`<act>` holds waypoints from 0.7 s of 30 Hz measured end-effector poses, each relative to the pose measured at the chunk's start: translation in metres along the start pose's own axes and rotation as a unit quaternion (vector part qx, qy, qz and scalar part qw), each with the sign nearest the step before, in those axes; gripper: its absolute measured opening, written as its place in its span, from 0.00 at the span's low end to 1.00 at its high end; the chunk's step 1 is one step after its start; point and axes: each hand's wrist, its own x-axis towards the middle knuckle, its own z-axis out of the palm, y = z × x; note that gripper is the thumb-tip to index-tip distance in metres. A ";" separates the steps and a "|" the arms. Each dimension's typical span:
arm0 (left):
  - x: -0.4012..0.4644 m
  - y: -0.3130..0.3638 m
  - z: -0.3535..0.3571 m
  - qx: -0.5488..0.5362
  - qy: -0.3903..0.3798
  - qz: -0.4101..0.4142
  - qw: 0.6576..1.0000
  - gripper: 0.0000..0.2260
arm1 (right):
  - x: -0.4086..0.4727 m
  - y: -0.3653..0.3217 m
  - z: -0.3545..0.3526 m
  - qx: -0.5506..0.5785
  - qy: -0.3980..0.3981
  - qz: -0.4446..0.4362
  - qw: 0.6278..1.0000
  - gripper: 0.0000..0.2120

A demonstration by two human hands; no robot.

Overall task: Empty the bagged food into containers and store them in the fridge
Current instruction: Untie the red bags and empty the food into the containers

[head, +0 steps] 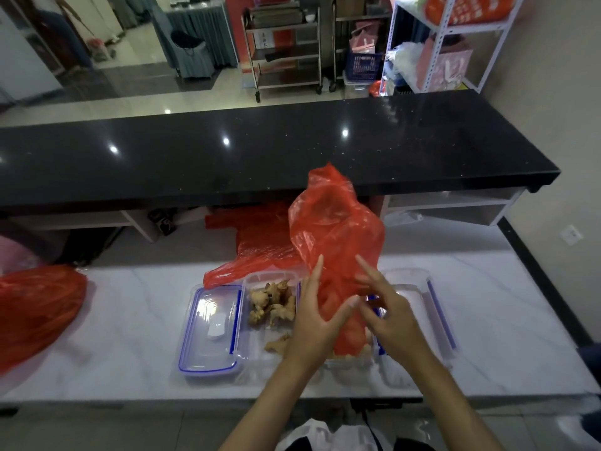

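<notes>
Step in hand: emptying a red plastic bag (335,229) into a clear container (260,349), judged from how the bag stands over it.
Bag position: centre of the frame, just right of middle, upended and standing tall; its lower end sits down in the container, its top reaches up in front of the black counter (260,151).
Long axis: nearly upright, leaning slightly to the upper left.
Left hand (313,320): fingers spread and open, thumb against the bag's lower part; it seems to steady rather than clasp, though the far side of the contact is hidden.
Right hand (387,307): fingers also splayed, fingertips at the bag's lower right side; whether any film is pinched, I cannot tell.
Key relation: the bag lies between the two hands and just beyond them, both about equally near.
Contents: knobbly pale brown pieces, likely ginger (271,302), lie in the container's far left half; more shows beneath the bag's mouth.
Lid (209,330): blue-trimmed, flat on the white worktop (130,320), just left of the container.
Other bags: one flattened red bag (260,242) behind the container; another full red bag (35,310) at the left edge.
Next move, judged: lift the bag along its axis to shake out what remains.
</notes>
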 end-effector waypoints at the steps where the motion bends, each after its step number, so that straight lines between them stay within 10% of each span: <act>1: 0.001 0.003 0.001 -0.028 0.016 -0.014 0.999 0.38 | -0.002 -0.003 0.004 0.016 -0.036 -0.008 0.999 0.29; 5: 0.011 0.005 -0.002 -0.057 0.128 -0.053 0.989 0.15 | -0.012 -0.001 0.010 -0.007 -0.040 -0.036 0.999 0.25; 11: 0.016 0.015 -0.030 -0.169 0.183 -0.084 0.965 0.09 | -0.023 0.013 -0.013 -0.086 0.267 -0.002 0.960 0.17; 17: 0.011 0.009 -0.043 -0.162 0.167 -0.111 0.966 0.19 | -0.039 0.013 -0.009 0.198 0.090 0.124 0.968 0.28; 21: 0.001 0.014 -0.027 -0.153 0.123 -0.091 0.976 0.27 | -0.042 0.009 0.006 0.196 0.028 0.130 0.972 0.35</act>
